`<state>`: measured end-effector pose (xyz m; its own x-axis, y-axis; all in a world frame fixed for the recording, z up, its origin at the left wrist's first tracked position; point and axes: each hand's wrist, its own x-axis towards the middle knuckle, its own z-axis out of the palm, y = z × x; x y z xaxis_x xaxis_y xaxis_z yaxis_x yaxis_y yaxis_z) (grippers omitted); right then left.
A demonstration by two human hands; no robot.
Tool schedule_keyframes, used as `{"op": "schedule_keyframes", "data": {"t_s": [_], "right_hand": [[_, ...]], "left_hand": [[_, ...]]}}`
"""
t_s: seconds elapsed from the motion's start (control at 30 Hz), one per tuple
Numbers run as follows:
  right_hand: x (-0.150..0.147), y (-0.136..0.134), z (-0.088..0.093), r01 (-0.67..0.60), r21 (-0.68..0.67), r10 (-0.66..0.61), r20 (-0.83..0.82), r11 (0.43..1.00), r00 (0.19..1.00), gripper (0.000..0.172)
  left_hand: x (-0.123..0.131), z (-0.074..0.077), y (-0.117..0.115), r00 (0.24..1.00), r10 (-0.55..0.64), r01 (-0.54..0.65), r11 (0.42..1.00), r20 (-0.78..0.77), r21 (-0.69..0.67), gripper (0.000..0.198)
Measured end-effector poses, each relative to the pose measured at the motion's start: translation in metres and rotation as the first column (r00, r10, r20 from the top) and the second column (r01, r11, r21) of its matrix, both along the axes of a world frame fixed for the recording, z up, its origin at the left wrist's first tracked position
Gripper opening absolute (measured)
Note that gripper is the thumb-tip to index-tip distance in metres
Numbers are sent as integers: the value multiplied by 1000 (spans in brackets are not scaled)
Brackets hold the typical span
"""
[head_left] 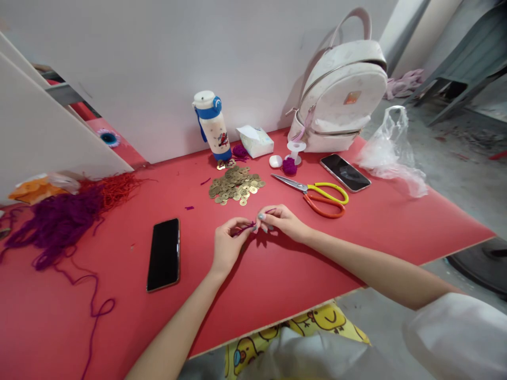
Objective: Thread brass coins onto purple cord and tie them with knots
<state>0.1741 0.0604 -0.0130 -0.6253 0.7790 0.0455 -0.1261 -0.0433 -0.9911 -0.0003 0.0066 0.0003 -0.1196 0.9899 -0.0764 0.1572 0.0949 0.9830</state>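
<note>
Both my hands meet over the middle of the red table. My left hand (231,241) pinches a short length of purple yarn (246,229) between thumb and fingertips. Right beside it, my right hand (283,221) has its thumb and finger closed on the same yarn, and a bit of it shows above the fingers. Just beyond lies a heap of brass-coloured coins with holes (233,184). To the right of the coins, scissors (311,192) with one yellow and one orange handle rest with their blades pointing left.
A black phone (163,255) lies left, another phone (345,172) right. Purple yarn (59,221) and red strands (114,191) spread far left. Behind stand a bottle (214,126), a tissue pack (255,141), a spool (295,153), a small purple ball (289,167), a white backpack (336,100) and a plastic bag (390,153).
</note>
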Motion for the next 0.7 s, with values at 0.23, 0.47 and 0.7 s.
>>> {"op": "schedule_keyframes", "data": {"t_s": [0.23,0.47,0.7], "right_hand": [[0,1,1,53,-16,-54,-82,998,995,52],[3,6,-3,92,-5,-91,-132,996,987,53],[1,9,4,171,4,-169,-135,985,976,55]], "left_hand": [[-1,-3,0,995,-70,72,997,-75,29,20],[-2,-8,1,975,-115,126,991,-192,47,14],[-3,-11,3,963,-147,171,981,-225,92,15]]}}
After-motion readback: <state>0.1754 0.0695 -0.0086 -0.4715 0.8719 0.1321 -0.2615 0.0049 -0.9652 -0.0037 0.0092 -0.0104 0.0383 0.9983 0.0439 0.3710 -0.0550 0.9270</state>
